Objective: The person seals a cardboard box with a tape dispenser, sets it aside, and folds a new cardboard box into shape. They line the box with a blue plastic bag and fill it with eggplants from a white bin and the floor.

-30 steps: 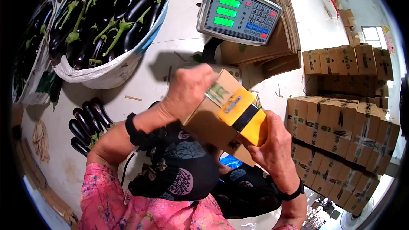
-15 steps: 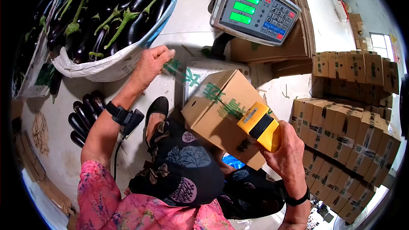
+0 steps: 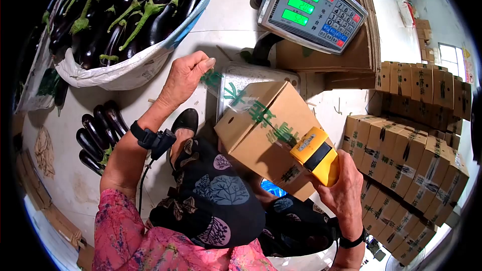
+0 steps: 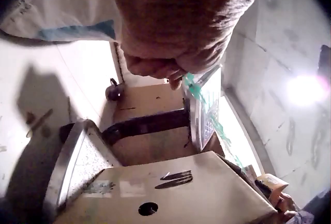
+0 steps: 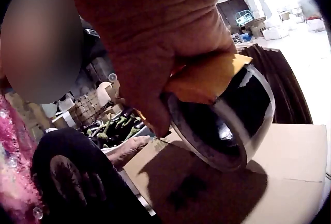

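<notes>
My left hand [image 3: 182, 81] pinches the end of a clear packing tape strip [image 3: 232, 92] printed with green characters. The strip runs from those fingers across the top of a brown cardboard box [image 3: 296, 110] to a yellow tape dispenser [image 3: 327, 169]. My right hand [image 3: 345, 183] grips this dispenser over the box's right part. In the right wrist view, the tape roll [image 5: 260, 105] shows beneath that hand. The box is tilted against the metal scale platform [image 3: 238, 73] in the head view. From the left wrist, its side shows a round hole [image 4: 148, 209].
A large tub [image 3: 113, 78] of eggplants stands at upper left, with several loose eggplants [image 3: 90, 140] on the floor below it. The scale's lit display [image 3: 311, 12] rises behind the box. Stacked cartons [image 3: 389, 163] line the right side. A shoe [image 3: 186, 120] is near the box.
My left hand has moved from over the box to its left, with the tape strip now stretched out from it. The right hand and dispenser have shifted slightly right and down in view.
</notes>
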A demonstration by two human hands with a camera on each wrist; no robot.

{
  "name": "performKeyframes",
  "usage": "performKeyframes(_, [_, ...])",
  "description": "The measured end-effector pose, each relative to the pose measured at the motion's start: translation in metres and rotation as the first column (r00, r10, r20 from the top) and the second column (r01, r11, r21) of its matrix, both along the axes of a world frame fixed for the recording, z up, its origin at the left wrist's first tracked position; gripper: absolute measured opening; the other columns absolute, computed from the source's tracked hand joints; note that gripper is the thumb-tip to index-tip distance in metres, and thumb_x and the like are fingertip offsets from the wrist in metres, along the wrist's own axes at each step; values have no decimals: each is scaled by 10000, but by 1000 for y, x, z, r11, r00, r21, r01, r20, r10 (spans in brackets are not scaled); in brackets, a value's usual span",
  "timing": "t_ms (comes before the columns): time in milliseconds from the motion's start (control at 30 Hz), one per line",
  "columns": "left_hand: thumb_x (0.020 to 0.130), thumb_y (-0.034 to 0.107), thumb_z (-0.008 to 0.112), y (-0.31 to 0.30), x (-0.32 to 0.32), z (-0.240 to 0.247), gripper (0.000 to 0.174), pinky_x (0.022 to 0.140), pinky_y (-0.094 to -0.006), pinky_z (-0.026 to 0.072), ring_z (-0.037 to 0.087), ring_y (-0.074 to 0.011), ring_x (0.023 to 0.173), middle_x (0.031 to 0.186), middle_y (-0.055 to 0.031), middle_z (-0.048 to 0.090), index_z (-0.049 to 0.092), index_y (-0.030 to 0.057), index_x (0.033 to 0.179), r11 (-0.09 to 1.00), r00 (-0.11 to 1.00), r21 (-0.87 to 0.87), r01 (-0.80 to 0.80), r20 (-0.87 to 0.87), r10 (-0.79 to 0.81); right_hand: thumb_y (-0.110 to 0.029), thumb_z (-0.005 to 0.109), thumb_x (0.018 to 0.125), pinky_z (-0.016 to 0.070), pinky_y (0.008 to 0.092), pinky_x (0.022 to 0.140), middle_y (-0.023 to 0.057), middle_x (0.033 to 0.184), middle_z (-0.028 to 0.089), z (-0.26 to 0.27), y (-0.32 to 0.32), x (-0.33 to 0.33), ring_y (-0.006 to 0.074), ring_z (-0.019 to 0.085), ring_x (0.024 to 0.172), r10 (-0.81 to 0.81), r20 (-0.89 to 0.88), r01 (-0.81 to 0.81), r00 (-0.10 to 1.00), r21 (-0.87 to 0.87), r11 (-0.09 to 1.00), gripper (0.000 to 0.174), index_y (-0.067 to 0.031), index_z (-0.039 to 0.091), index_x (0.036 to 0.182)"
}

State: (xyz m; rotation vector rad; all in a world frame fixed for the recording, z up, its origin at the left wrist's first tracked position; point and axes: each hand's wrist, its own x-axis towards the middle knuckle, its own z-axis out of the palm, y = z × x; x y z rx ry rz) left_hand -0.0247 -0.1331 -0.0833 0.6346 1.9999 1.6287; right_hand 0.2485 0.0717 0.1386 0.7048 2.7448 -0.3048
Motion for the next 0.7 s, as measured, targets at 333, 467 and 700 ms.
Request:
performKeyframes(333, [955, 191, 583, 16, 30, -62, 211, 641, -331, 468, 568, -197, 665, 705, -130, 566, 597, 5, 857, 998, 982, -63, -11, -188, -1, -280, 799, 724, 502, 442, 697, 195, 909, 575, -26, 9, 0, 405, 613, 826, 32, -27, -32, 999, 9, 999, 519, -27, 504, 1067])
performKeyframes(467, [949, 186, 582, 38, 62, -81, 173, 606, -364, 477, 597, -283, 673, 720, -141, 581, 594, 23, 892, 996, 965, -80, 49, -253, -68, -263, 824, 684, 501, 441, 685, 196, 928, 575, -30, 9, 1, 402, 614, 835, 26, -18, -26, 999, 12, 1000, 570, -22, 503, 1088])
performKeyframes(700, [971, 162, 564, 60, 91, -96, 162, 592, -471, 450, 570, -471, 762, 733, -247, 542, 508, 20, 918, 995, 987, -19, 98, -128, -99, -238, 836, 663, 522, 433, 691, 188, 893, 584, -36, 14, 4, 395, 630, 815, 33, -45, -35, 998, -32, 999, 603, -34, 503, 1123])
